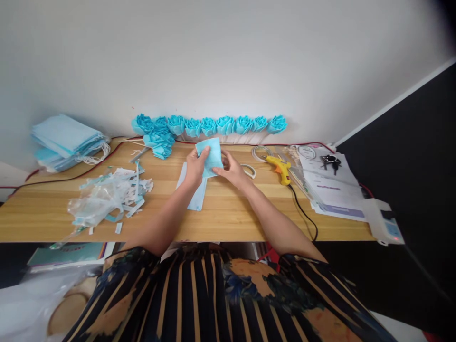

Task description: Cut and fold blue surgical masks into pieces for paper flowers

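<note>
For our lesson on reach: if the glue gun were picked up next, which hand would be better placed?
Probably the right hand: the glue gun lies on that side, farther from the left hand. Both hold the blue sheet, so the right would have to let go first.

Soft, even light, wall [213, 61] palest around the middle, top right corner dark, wide-angle stretch toward the edges, paper [320, 173] too blurred to read, deep shade under the desk [228, 228].
</note>
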Motion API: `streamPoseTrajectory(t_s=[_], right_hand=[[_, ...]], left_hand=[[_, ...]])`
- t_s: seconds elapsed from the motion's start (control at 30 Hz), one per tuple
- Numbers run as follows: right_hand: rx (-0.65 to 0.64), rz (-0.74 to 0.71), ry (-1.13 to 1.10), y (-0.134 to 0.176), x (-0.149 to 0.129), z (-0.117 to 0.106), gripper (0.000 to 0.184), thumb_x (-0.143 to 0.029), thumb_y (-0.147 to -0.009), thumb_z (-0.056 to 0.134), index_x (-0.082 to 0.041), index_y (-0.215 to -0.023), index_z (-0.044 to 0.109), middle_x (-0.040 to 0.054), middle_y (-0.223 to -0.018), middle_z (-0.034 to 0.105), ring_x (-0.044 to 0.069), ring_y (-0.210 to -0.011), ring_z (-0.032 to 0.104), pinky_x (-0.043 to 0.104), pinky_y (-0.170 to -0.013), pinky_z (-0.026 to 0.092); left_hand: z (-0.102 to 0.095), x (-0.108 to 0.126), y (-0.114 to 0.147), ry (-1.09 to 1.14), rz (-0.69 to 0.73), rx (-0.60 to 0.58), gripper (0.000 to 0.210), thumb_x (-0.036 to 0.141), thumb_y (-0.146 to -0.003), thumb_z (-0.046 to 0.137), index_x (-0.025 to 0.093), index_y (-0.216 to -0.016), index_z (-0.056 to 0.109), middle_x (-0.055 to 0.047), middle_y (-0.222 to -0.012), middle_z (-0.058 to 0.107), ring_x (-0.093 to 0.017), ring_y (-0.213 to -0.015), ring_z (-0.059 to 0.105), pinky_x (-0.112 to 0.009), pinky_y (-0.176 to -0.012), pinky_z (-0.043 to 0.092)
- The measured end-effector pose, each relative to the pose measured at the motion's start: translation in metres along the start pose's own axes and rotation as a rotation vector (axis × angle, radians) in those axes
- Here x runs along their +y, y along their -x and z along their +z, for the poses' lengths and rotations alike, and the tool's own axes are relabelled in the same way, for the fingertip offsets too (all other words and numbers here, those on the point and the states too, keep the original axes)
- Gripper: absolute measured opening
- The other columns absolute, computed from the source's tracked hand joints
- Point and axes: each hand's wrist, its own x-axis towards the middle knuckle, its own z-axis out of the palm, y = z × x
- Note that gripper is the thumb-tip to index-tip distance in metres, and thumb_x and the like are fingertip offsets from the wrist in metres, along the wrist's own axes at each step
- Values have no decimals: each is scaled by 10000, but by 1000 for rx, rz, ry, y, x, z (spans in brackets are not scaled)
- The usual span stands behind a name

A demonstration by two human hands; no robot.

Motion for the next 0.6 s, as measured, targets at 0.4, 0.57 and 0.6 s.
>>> streamPoseTrajectory(t_s=[0.4, 0.57, 0.6], right_hand=[[166, -103, 509, 2, -3, -1, 545, -243, -771, 703, -241, -1308, 615, 59, -1199, 727, 246, -963, 680, 380, -892, 510], [144, -150, 580, 2, -3, -2, 501, -253, -790, 684, -200, -1285, 635, 88, -1196, 726, 269, -995, 672, 376, -911, 493], [139, -155, 590, 2, -2, -2, 494, -259, -795, 679, -189, -1282, 636, 93, -1181, 729, 267, -982, 672, 371, -903, 491]], left_hand=[[0, 0, -2, 23, 30, -69, 505, 602, -697, 750, 149, -892, 642, -61, -817, 715, -201, -835, 677, -282, -696, 524], [1, -4, -3, -30, 64, -74, 455, 590, -756, 712, 152, -861, 649, -40, -781, 692, -181, -801, 668, -266, -676, 515], [0, -4, -3, -18, 62, -73, 450, 582, -750, 720, 153, -862, 648, -34, -776, 687, -177, -789, 666, -266, -677, 514]])
